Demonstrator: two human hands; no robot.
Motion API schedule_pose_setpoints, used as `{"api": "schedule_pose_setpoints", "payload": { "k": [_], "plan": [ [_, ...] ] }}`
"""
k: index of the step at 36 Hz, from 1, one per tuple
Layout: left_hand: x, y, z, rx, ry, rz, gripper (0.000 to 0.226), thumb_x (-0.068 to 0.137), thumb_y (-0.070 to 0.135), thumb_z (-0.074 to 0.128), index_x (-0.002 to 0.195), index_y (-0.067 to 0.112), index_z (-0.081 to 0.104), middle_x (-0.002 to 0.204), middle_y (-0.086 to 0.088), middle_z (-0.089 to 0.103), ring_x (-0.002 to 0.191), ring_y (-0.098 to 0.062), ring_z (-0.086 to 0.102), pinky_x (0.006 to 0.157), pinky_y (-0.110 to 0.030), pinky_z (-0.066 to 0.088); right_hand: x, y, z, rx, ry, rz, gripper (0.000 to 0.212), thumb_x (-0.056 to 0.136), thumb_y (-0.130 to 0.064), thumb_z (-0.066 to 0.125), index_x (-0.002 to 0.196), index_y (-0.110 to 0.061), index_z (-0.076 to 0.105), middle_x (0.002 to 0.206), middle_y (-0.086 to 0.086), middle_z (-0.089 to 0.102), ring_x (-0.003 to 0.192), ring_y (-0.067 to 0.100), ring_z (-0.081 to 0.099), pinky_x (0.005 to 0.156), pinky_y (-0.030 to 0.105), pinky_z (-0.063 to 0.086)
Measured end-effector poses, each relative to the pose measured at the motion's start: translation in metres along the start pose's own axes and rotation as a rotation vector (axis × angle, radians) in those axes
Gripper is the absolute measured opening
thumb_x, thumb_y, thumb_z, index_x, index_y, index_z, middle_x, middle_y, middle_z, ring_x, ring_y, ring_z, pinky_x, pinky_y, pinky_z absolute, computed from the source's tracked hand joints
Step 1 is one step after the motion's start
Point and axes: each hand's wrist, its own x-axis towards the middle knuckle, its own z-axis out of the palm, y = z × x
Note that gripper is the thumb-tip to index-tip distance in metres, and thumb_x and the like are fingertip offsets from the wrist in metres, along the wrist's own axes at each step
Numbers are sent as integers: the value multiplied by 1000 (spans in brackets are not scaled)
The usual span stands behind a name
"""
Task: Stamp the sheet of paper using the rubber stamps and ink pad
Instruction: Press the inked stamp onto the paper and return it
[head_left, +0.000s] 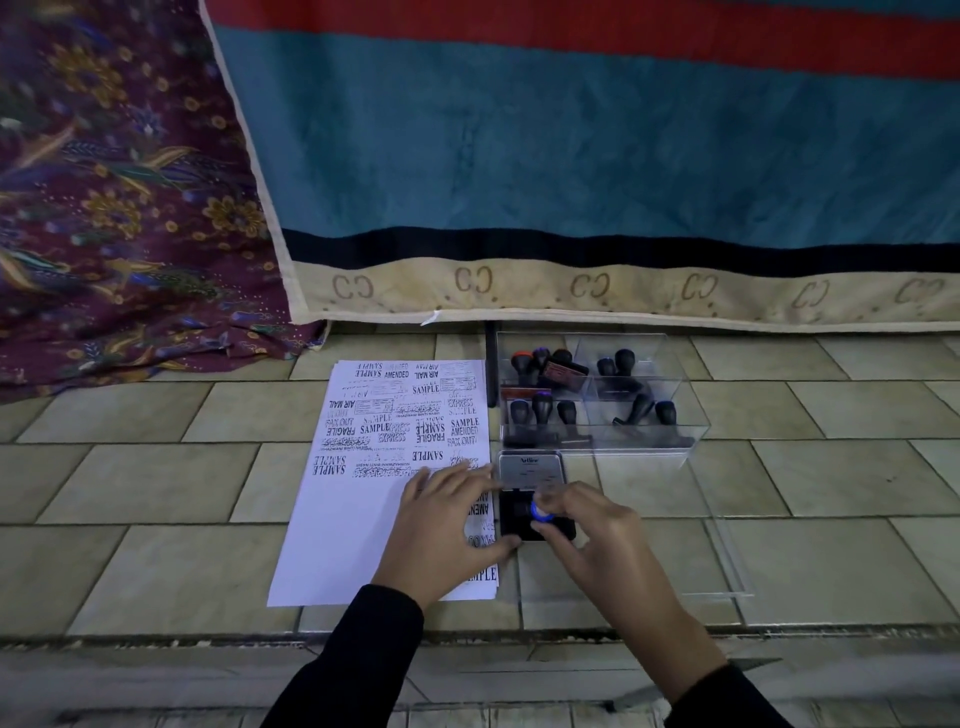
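Note:
A white sheet of paper (358, 499) lies on the tiled floor, its upper half and right edge covered with black stamp prints. To its right sits an open ink pad (519, 517) with its silver lid (530, 470) folded back. My right hand (597, 530) pinches a black rubber stamp with a blue-ringed top (540, 512) and holds it down on the pad. My left hand (447, 525) rests flat on the paper's right edge, fingers spread, with the thumb at the pad's near left corner.
A clear plastic box (691, 410) with several black-handled stamps stands behind the ink pad. Its clear lid (722, 561) lies on the tiles to the right. A blue, red and beige cloth (571, 156) and a purple floral fabric (114, 208) hang at the back.

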Motion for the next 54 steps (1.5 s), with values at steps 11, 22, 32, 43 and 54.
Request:
{"api": "schedule_pose_setpoints", "payload": {
  "k": [11,22,32,43,54],
  "plan": [
    [-10,-46,-37,-56,207,-166,45,92,56,43,129,33,52,145,13,43,138,-9,32,118,-49,14,21,-9,4,218,116,140,21,79,-5,73,96,-14,65,90,-6,64,84,0,63,74,10,52],
    [-25,-102,-44,147,162,-368,43,95,49,44,136,36,45,154,8,33,145,-14,19,117,-46,5,51,-43,50,242,-119,53,25,86,-7,64,109,-12,64,101,1,63,84,9,64,82,22,52],
    [-24,-104,-42,112,175,-358,43,94,49,45,135,37,45,153,10,33,145,-12,19,117,-42,5,52,-50,66,168,-275,-28,25,90,-5,56,112,-12,65,106,3,61,82,13,63,80,21,51],
    [-24,-105,-42,116,177,-355,42,93,51,45,134,39,44,152,10,35,144,-11,20,117,-43,8,45,-48,70,183,-201,-20,24,86,-7,63,110,-13,62,104,1,60,89,10,60,81,20,50],
    [-16,-101,-53,150,128,-368,41,91,45,53,130,33,48,147,9,38,139,-13,28,114,-47,13,40,-5,11,255,152,245,29,79,-6,71,99,-26,64,91,-7,65,80,1,65,72,16,55]
  ]
}}
